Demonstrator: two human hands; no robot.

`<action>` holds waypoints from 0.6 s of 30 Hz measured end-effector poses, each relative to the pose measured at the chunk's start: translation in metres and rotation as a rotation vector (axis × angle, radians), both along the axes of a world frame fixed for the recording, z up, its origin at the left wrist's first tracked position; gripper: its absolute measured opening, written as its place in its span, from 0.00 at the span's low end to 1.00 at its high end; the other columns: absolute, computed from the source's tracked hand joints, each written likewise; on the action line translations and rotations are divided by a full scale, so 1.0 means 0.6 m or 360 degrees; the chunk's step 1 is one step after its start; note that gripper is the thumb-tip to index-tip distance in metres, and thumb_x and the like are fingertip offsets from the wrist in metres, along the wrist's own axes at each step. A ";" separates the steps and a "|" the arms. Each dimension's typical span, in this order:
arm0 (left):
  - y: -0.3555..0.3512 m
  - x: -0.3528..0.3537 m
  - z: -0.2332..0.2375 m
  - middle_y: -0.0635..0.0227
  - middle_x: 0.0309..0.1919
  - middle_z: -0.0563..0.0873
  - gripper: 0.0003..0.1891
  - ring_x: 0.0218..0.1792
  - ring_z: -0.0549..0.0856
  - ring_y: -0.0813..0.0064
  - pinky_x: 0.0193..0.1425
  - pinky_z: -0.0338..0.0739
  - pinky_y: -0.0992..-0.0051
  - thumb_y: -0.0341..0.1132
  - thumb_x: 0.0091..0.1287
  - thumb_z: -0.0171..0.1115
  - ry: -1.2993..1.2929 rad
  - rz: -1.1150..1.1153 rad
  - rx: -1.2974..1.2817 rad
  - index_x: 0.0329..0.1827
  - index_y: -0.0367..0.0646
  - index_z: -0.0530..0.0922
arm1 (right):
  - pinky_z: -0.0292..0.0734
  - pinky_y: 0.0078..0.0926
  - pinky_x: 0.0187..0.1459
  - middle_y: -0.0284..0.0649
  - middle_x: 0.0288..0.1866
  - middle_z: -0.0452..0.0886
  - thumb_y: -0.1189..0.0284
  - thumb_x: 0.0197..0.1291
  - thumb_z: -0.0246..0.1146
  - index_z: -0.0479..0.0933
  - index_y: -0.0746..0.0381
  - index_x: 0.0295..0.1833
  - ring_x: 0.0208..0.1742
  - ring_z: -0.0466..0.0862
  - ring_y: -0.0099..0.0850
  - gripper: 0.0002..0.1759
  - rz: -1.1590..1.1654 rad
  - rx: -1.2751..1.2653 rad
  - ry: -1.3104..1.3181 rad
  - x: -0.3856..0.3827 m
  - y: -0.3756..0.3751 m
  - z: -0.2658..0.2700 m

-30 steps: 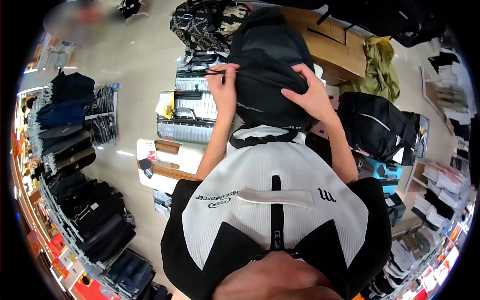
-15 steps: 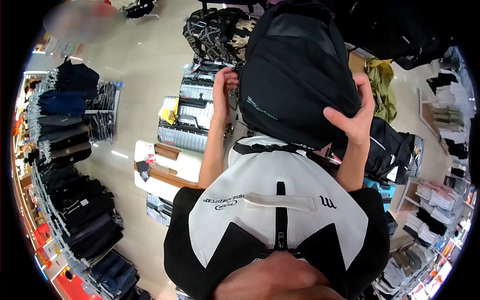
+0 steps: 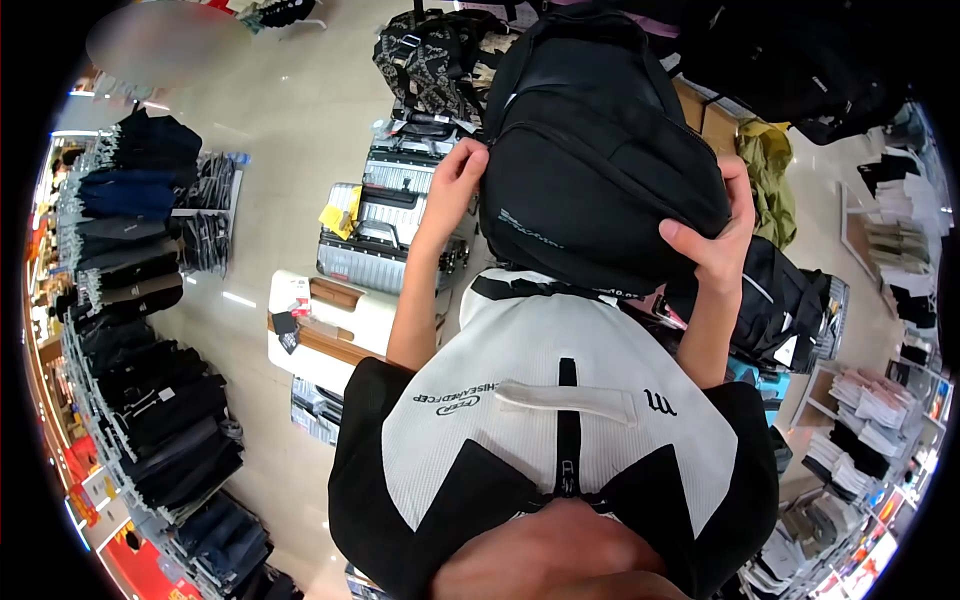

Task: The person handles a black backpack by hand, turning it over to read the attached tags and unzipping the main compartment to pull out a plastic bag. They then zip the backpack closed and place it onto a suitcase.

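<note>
My left hand (image 3: 455, 185) curls its fingers (image 3: 470, 158) tight on the black backpack (image 3: 600, 170) at its ten o'clock edge. My right hand (image 3: 715, 235) grips the four o'clock corner, thumb flat on the front. The pack hangs at twelve o'clock above the white and black bag (image 3: 560, 400) on my chest. I judge it lifted, not yet put anywhere. It's soft matte nylon, rounded, zip-seamed. A ribbed silver suitcase (image 3: 375, 235) lies at eight o'clock of my left hand.

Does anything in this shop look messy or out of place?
Somewhat: an olive-green garment lies crumpled in a heap beside the cardboard box, not hung like the racked clothes. The black backpack between left hand and right hand looks intact.
</note>
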State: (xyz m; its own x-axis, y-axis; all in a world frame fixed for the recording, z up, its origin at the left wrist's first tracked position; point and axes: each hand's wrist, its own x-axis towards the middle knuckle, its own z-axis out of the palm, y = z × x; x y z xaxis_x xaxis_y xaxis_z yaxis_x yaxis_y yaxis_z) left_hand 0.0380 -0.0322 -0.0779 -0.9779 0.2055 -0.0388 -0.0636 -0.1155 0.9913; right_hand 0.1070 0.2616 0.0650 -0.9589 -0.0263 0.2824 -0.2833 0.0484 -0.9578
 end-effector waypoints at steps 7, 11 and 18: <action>-0.024 0.028 -0.030 0.84 0.35 0.76 0.07 0.38 0.71 0.86 0.48 0.63 0.82 0.40 0.71 0.62 -0.0468 -0.0018 0.0651 0.38 0.49 0.76 | 0.68 0.18 0.52 0.33 0.45 0.75 0.76 0.39 0.76 0.70 0.64 0.51 0.45 0.75 0.21 0.31 0.0061 -0.0061 0.0020 0.004 -0.006 -0.002; -0.054 0.073 -0.148 0.82 0.36 0.77 0.09 0.41 0.73 0.85 0.51 0.65 0.81 0.43 0.71 0.62 -0.0817 -0.0180 0.0256 0.41 0.49 0.78 | 0.69 0.18 0.53 0.33 0.46 0.76 0.78 0.40 0.75 0.70 0.64 0.52 0.46 0.76 0.21 0.31 0.0053 -0.0099 0.0070 0.000 -0.005 -0.001; -0.090 0.061 -0.179 0.77 0.43 0.79 0.17 0.47 0.75 0.81 0.58 0.67 0.78 0.45 0.71 0.62 -0.0627 -0.0154 -0.0260 0.59 0.48 0.78 | 0.70 0.19 0.54 0.33 0.46 0.77 0.81 0.42 0.74 0.69 0.64 0.53 0.48 0.77 0.20 0.30 0.0309 -0.0117 0.0013 -0.002 -0.006 0.003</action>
